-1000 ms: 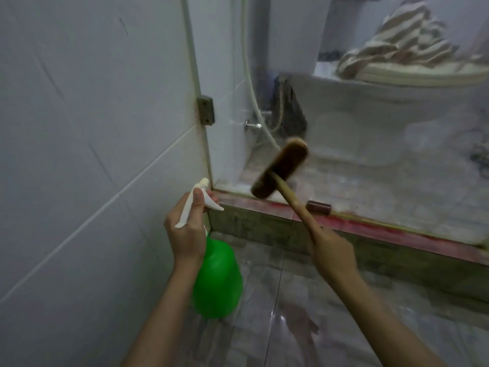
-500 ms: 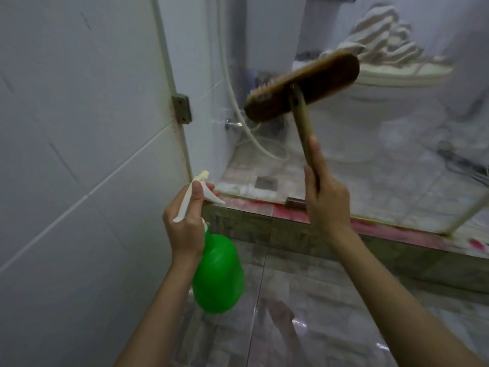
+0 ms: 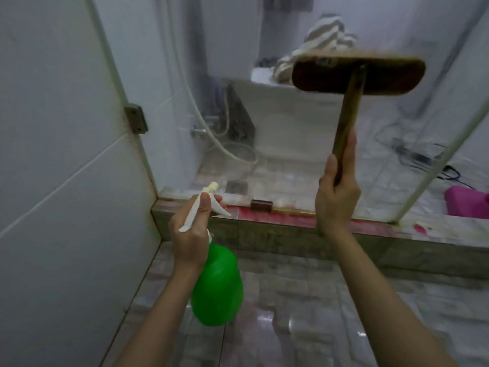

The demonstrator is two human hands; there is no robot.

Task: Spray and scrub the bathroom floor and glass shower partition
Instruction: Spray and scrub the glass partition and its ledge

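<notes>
Holding the brush [image 3: 358,75] in my right hand [image 3: 336,197], I have its head high up at the glass partition [image 3: 277,128]; I cannot tell whether the bristles touch the pane. My fingers [image 3: 348,154] are wrapped round the wooden handle. My left hand [image 3: 189,234] grips the green spray bottle [image 3: 218,287] low before the glass, near its left edge, nozzle pointing at it. Below the glass runs a tiled kerb [image 3: 264,235], then the glossy floor [image 3: 304,327]. Behind the glass are a striped towel [image 3: 328,35] and a white hose [image 3: 185,88].
</notes>
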